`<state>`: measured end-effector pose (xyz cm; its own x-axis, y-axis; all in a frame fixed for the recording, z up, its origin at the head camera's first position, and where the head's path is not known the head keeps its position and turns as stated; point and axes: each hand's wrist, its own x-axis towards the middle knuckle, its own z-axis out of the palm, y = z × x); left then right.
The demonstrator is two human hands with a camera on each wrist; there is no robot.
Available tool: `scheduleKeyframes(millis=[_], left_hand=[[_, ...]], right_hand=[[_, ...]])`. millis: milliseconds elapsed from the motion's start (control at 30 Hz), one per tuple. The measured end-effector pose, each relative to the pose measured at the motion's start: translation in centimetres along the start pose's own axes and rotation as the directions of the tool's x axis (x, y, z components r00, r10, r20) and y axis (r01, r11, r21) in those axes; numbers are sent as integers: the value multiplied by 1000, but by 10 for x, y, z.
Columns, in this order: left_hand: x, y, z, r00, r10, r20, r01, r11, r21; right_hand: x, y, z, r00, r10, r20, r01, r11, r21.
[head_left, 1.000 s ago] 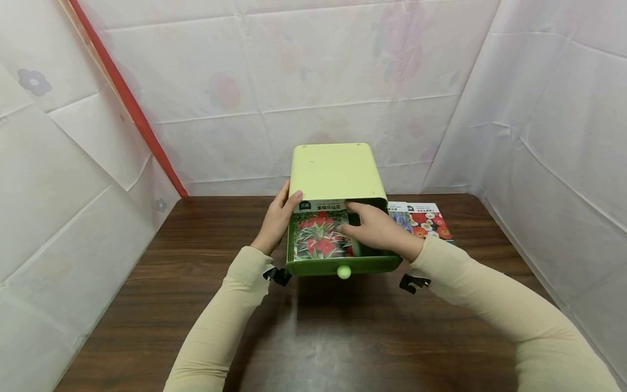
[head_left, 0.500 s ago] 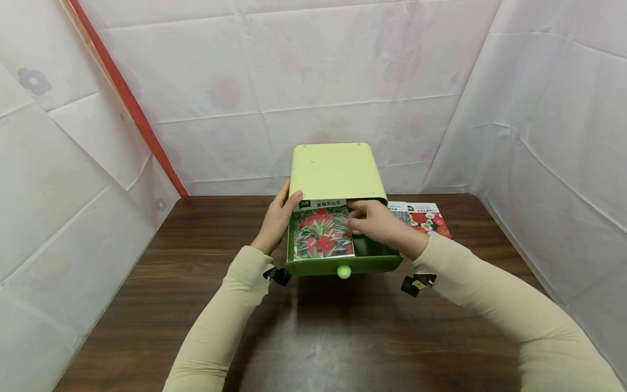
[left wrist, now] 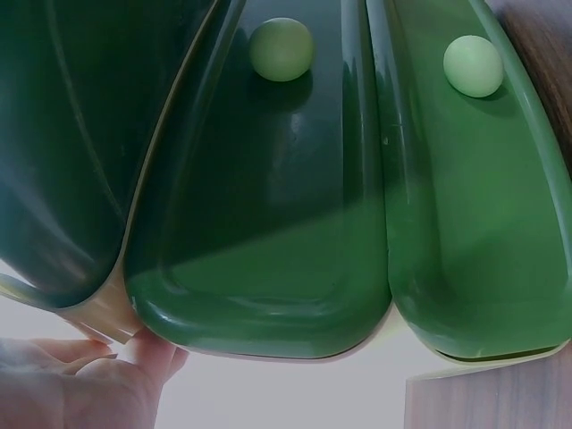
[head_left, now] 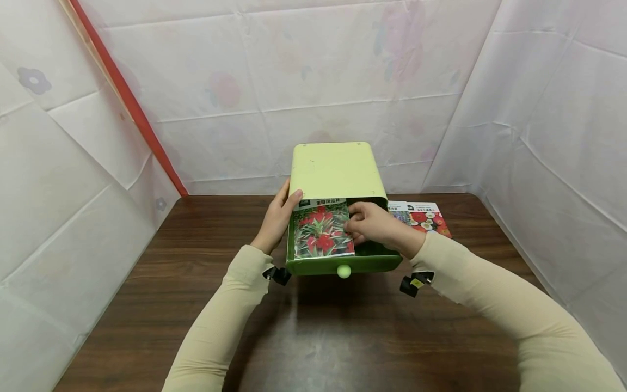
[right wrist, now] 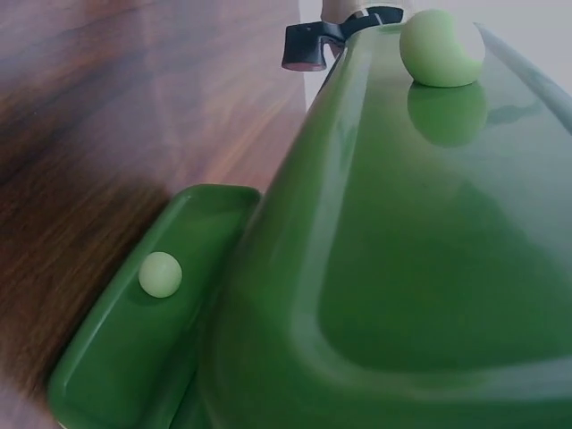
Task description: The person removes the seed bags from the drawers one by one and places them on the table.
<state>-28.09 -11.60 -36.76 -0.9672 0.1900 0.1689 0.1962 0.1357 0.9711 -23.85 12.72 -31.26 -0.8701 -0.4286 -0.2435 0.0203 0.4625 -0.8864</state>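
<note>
A pale yellow-green cabinet stands on the table with its top drawer pulled out towards me. In the drawer's left part lies a seed packet printed with red flowers, its far end reaching the cabinet's opening. My left hand rests along the cabinet's left side, thumb by the top front edge; it touches the cabinet's side in the left wrist view too. My right hand reaches over the drawer's right part, fingers curled, pinching the packet's right edge. Some fingertips are hidden. The right wrist view shows no right-hand fingers.
Two more flower packets, one red and white and one bluish, lie right of the cabinet on the wooden table. Lower green drawers with round knobs are closed. White curtains hang behind and at the sides.
My right hand has drawn slightly right from over the packet to its right edge, uncovering more of the picture. The packet has shifted slightly towards the cabinet. My left hand stays put.
</note>
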Motion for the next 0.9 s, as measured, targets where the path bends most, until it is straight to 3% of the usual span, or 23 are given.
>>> scheduleKeyframes(millis=[267,667,900], left_hand=[[-1,2,-1,1000,-22,2,22,1000,8],[-2,2,-1,1000,-23,-1,23,1000,-13],[-2,0,0,1000,-27,1,27,999,-28]], right_hand=[[1,-1,2,1000,25,-1,-25,999,28],[-1,-1,-1,999,-15,-31,17,999,42],[-5,0,-4,999,8,-47,-2,992,130]])
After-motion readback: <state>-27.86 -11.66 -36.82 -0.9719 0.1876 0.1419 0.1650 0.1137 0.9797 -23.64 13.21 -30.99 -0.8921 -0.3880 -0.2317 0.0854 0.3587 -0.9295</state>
